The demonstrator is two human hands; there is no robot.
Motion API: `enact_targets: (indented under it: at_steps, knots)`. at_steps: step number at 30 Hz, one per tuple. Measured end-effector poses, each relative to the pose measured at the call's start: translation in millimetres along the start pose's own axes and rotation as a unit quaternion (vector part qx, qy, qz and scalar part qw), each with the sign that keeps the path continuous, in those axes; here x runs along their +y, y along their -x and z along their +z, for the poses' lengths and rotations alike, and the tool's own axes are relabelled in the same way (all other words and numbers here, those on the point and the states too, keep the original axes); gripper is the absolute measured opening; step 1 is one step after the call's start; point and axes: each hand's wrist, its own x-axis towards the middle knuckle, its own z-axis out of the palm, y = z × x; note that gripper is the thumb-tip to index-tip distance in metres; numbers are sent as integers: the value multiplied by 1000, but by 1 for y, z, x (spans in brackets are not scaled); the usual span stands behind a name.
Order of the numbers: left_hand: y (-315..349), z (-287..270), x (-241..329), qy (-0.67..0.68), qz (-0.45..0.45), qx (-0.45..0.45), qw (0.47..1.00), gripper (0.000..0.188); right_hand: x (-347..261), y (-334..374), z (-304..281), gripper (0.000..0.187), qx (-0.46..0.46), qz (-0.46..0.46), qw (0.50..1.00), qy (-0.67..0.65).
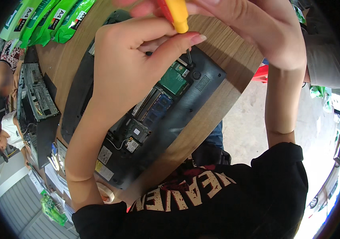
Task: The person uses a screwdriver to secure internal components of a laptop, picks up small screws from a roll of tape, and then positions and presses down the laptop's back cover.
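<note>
An upside-down black laptop (170, 119) lies on the wooden table, its inner parts bare: a green board (174, 79), blue memory modules (157, 108) and a small card with a white wire (131, 145). Above its far right corner is a screwdriver (182, 24) with a red and yellow handle. My right hand (253, 30) has its fingers on the handle, partly cut off by the upper edge. My left hand (132, 65) closes thumb and forefinger around the screwdriver just below the handle. Its shaft comes out under my left thumb and points down at the corner of the laptop's base.
Green paper packs (54, 20) lie at the far left of the table (233, 44). An opened computer case (38, 91) stands at the left, with another person (12, 129) beyond it. A tape roll (105, 192) sits by my left elbow. Something red (261, 74) shows beyond the table's right edge.
</note>
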Motion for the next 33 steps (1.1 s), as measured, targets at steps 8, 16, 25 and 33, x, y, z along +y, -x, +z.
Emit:
enact_targets:
  at_steps: [8, 16, 25, 33]
  knots:
    - [3, -3, 0, -81, 58, -22, 995, 11, 19, -22, -5, 29, -25, 18, 999, -32]
    - [2, -6, 12, -74, 9, -45, 996, 12, 2, 9, 7, 34, 21, -13, 999, 27]
    - [0, -5, 26, -101, -11, -45, 994, 14, -7, 19, 12, 40, 73, -60, 989, 110]
    - [-3, -8, 20, -76, 47, -113, 990, 14, -16, 23, 32, 44, 193, -123, 949, 217]
